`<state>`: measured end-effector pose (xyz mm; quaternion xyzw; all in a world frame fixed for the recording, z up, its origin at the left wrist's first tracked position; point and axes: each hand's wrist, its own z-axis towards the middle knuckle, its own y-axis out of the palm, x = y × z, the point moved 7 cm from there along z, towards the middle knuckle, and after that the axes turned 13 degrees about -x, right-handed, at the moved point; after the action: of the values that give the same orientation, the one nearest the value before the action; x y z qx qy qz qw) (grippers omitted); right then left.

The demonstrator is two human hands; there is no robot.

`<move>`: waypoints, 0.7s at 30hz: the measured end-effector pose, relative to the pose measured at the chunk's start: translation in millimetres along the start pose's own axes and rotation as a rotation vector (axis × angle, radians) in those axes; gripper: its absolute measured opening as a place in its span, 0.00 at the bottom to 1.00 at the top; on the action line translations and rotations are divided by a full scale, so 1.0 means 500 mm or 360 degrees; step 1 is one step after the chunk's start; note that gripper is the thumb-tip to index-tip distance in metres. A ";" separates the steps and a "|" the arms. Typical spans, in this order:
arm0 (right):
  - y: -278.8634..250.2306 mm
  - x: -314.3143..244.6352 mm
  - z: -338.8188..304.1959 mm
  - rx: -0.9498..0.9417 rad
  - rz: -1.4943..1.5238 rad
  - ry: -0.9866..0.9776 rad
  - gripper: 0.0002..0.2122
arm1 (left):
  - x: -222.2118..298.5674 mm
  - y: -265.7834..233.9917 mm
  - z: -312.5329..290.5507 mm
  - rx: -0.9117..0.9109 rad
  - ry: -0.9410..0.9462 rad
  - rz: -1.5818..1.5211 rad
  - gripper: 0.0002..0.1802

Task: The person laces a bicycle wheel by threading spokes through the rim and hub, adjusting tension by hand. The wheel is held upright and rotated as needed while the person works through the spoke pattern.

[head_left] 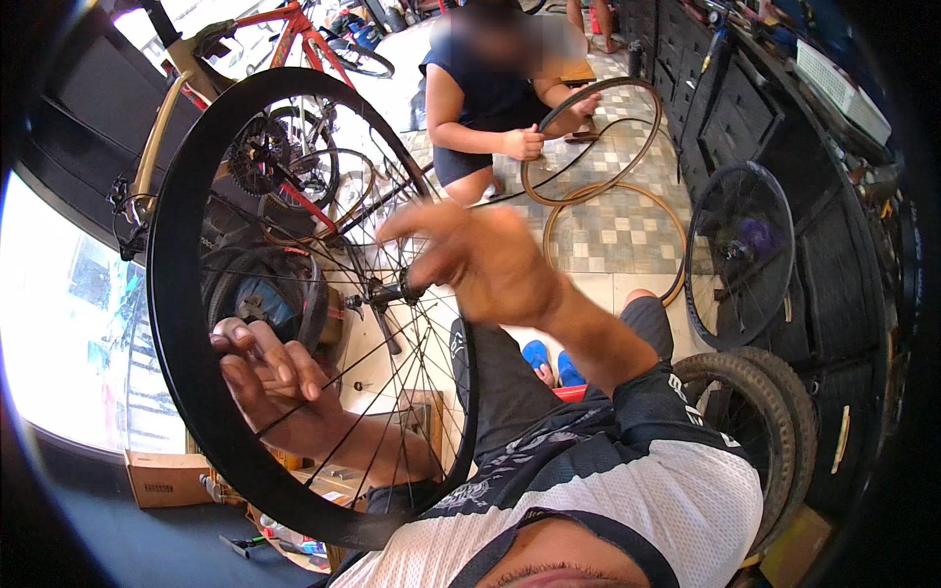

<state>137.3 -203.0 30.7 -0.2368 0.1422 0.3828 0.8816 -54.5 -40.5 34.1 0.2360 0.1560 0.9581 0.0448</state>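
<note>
A bicycle wheel point(172, 304) with a deep black rim and thin black spokes stands upright, slightly tilted, in front of my chest. Its hub point(384, 292) sits about mid-wheel. Behind the spokes, near the rim's lower left, my left hand point(274, 384) has loosely bent fingers set apart; whether they touch a spoke is unclear. My right hand point(495, 260), smeared by motion, reaches over the rim's right side toward the hub. Its index finger is stretched out and apart from the thumb, and nothing shows between them.
Ahead, another person point(480, 103) crouches, holding a tan-walled tyre point(659, 127); a second tyre point(683, 230) lies below. Black cabinets point(735, 122) line the right, with a wheel point(689, 260) and knobby tyres point(799, 421) nearby. A red-framed bicycle point(312, 44) stands behind, a cardboard box point(167, 480) lower left.
</note>
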 end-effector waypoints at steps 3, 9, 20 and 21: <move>0.080 -0.029 -0.005 -0.0198 -0.0130 -0.0145 0.22 | 0.002 0.014 0.007 0.0177 0.0068 0.0136 0.15; 0.158 -0.050 -0.007 -0.0276 -0.0198 -0.0170 0.16 | 0.011 -0.006 0.006 -0.0021 0.0036 0.0268 0.14; 0.158 -0.033 -0.005 -0.0245 -0.0379 -0.0053 0.20 | 0.012 -0.015 0.003 -0.0012 0.0029 0.0273 0.13; 0.160 -0.031 -0.008 -0.0243 -0.0364 -0.0056 0.20 | 0.015 -0.013 0.002 0.0008 0.0032 0.0297 0.13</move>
<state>67.1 -166.7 9.5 -0.3112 0.0691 0.2938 0.9012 -60.6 -33.0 36.1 0.2399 0.1361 0.9601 -0.0469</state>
